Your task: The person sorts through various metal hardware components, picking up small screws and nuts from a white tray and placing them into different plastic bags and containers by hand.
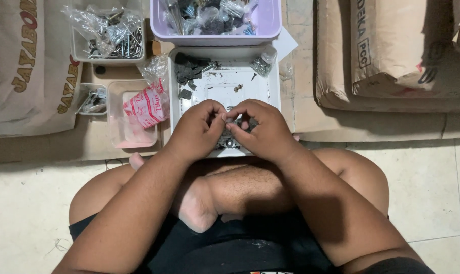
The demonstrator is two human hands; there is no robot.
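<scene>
Over a white tray (273,91), both hands pinched one small dark part (229,121).

Seated cross-legged on the floor, the person brought the left hand (198,129) and right hand (263,131) together above the tray's near edge, fingertips touching; each grip was closed on the small part between them, too tiny to identify. More dark pieces (188,68) lay heaped in the tray's far left corner, with a small bag of screws (263,63) at its far right. Beyond the tray stood a lilac tub (270,23) of bagged hardware. Left of it sat a clear box (119,127) with a red-printed bag (146,106), and a tub of nails (108,38). Paper sacks (392,56) lay to the right.
</scene>
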